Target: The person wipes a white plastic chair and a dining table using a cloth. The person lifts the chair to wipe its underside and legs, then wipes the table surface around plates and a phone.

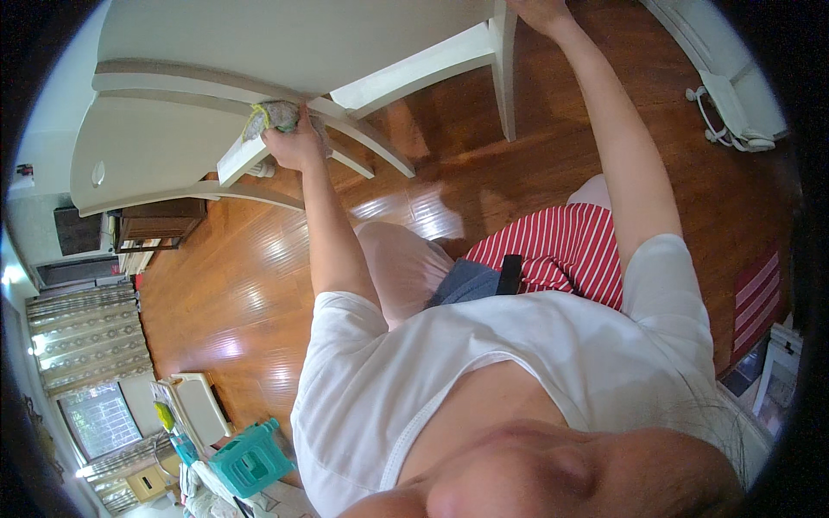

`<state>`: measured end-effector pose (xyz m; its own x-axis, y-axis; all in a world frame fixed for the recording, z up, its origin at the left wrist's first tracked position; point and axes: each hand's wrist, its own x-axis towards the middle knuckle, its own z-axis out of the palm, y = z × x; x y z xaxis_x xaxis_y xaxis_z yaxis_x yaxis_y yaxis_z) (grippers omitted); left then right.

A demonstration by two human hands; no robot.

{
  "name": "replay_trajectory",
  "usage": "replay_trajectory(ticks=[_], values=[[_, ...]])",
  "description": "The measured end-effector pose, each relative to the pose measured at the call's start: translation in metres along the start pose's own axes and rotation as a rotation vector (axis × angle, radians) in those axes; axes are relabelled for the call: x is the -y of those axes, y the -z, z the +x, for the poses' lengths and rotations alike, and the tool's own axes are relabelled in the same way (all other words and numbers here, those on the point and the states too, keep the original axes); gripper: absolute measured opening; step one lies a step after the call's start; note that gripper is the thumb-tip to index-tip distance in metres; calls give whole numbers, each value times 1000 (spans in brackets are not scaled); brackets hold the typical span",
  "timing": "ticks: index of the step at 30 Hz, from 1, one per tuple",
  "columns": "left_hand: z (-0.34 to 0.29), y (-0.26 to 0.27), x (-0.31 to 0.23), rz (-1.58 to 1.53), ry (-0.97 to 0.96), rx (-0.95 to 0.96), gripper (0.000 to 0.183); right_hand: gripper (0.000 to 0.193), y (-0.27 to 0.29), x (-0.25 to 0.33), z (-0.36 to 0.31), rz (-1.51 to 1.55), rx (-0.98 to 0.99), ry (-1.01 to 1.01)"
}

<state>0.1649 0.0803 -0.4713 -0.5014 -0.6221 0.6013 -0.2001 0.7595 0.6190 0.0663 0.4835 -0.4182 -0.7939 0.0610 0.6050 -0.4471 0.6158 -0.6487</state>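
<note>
A white chair [302, 43] with a broad pale panel and curved legs fills the upper left. My left hand [294, 145] is closed around a grey cloth [281, 114] with a yellow-green edge, pressed against the chair's frame below the panel. At the top edge, my right hand [542, 12] reaches to the chair's corner beside a leg. Its fingers are mostly cut off by the picture's edge, so their grip does not show. Another white chair [147, 151] stands beyond my left hand.
Glossy brown wood flooring [250, 276] spreads around me. A teal plastic stool [252, 459] stands at the lower left near a cluttered surface. A white wheeled unit [734, 104] is at the upper right, a red striped mat [757, 302] below it. A dark wooden cabinet [160, 223] stands at the left.
</note>
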Motion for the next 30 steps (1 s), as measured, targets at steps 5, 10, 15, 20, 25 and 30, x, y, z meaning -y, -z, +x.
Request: replay_trajectory(ticks=[5, 10, 15, 20, 25, 30], values=[[13, -5, 6, 11, -30, 2, 63, 65, -13, 12, 17, -82, 108, -66], [21, -17, 12, 95, -34, 33, 66, 55, -27, 0, 31, -147, -2, -11], [34, -20, -1, 25, 27, 77, 68, 65, -43, -3, 54, -208, 205, -197], [27, -30, 11, -67, 143, 76, 69, 75, -38, 5, 22, -151, 243, -289], [-54, -39, 18, -422, 100, 249, 70, 61, -55, -57, -119, 24, 211, -339], [-165, -44, -27, -661, 256, 996, 55, 88, -61, -8, -215, 578, 700, -927]])
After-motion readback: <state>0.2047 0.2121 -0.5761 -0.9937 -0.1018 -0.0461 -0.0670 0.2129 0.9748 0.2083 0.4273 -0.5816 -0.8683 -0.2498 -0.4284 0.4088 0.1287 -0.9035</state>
